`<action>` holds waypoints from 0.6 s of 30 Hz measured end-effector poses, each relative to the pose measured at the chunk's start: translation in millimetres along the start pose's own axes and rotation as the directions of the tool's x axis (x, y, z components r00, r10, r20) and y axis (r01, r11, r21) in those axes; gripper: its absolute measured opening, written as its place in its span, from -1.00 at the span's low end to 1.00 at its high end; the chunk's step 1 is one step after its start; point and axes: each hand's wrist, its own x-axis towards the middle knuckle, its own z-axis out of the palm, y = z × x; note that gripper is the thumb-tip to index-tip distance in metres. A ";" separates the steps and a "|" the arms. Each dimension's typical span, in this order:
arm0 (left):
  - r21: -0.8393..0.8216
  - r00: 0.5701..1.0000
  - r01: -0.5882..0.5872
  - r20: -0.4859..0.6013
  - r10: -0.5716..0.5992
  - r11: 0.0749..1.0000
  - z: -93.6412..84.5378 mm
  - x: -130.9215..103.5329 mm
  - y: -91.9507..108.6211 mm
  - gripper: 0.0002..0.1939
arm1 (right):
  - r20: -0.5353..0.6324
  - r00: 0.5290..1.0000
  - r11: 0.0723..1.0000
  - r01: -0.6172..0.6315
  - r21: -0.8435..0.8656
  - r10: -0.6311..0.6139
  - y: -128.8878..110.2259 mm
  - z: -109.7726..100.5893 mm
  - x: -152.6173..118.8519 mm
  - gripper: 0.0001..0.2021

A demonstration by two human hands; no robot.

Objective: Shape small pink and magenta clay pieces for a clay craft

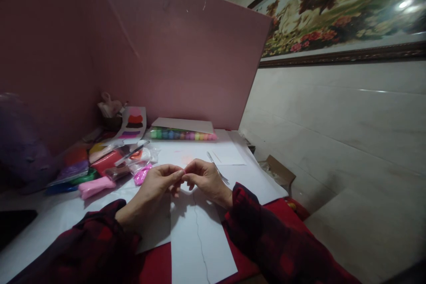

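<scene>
My left hand (159, 183) and my right hand (205, 180) meet fingertip to fingertip above a white sheet (186, 239) with a wavy pencil line. Both are closed in a pinch, and a tiny bit of pink shows where the fingertips meet; its shape is too small to make out. A bright pink lump (142, 175) in clear wrap lies just left of my left hand. Beyond my right hand is a metal tool (218, 167), perhaps scissors, lying on white paper.
Several coloured clay packets (106, 162) are heaped on the left. At the back lies a clear pack of coloured pieces (183, 135) under a white card, beside a sheet with colour swatches (133, 124). A cardboard box (281, 171) stands at the right.
</scene>
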 end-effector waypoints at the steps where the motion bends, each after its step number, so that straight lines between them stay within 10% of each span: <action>1: -0.011 1.000 -0.001 -0.001 0.001 1.000 0.6 -0.3 0.6 -0.72 | 0.001 1.000 1.000 0.011 -0.003 -0.011 -0.2 -0.3 0.1 -0.84; 18: -0.146 0.998 0.061 0.013 -0.059 0.987 0.0 -1.7 -3.6 -0.73 | -0.002 0.996 0.985 0.090 -0.148 -0.091 -4.2 -3.0 -0.4 -0.90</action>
